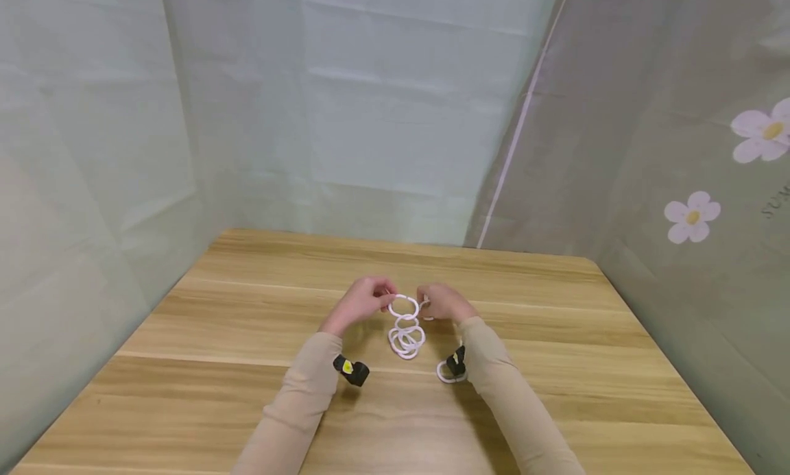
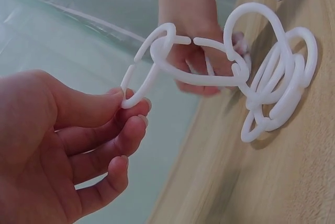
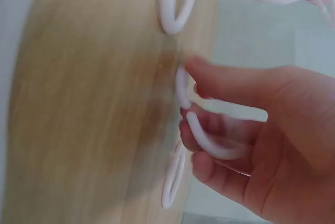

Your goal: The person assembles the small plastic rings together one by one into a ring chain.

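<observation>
My left hand (image 1: 368, 298) pinches the end ring (image 2: 142, 94) of a white plastic ring chain between thumb and fingertips. From it hangs a second link (image 2: 199, 79), with a small gap in its side. The lower links (image 1: 422, 338) lie heaped on the table. To the right of the chain, my right hand (image 1: 443, 301) holds a separate white split ring (image 3: 204, 141) between thumb and curled fingers, low over the tabletop. The opening in this ring shows in the right wrist view, while part of it is hidden by the fingers.
A loose white ring (image 1: 440, 373) lies on the wooden table (image 1: 216, 393) beneath the right wrist, partly covered by that wrist's black camera mount (image 1: 457, 360). Another mount (image 1: 350, 369) sits at the left wrist. Pale curtains (image 1: 395, 153) stand around the table.
</observation>
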Demonstrator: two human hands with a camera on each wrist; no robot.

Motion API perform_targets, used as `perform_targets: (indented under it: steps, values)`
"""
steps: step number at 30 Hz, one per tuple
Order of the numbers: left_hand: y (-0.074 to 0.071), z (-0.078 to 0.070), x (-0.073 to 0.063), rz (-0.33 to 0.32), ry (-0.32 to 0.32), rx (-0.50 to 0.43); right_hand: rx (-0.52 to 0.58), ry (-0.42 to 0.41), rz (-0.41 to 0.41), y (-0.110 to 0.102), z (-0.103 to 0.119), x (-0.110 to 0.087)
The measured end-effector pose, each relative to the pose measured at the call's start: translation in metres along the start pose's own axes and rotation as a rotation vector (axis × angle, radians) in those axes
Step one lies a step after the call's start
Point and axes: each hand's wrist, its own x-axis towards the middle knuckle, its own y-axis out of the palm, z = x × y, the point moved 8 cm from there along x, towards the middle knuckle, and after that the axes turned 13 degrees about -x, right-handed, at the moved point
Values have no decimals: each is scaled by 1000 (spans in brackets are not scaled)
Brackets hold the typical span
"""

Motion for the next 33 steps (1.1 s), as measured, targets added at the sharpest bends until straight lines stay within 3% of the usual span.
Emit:
perform_targets:
  steps: [3,7,10,16,28,33]
  values:
    - [1,0,2,9,14,2,41,46,41,-1,-4,-3]
    - [3,0,2,22,21,6,178,94,36,-5,-6,-10]
    - [4,1,2,30,13,6,238,123,2,-9,-8,-14]
    - [7,3,1,37,-6,6,244,170,-77,-17,-12,-26]
    - [12,3,2,52,-26,14,377,337,-158,-32,-15,-50]
    - [17,5,2,68,-29,13,451,338,-200,-40,-9,-52]
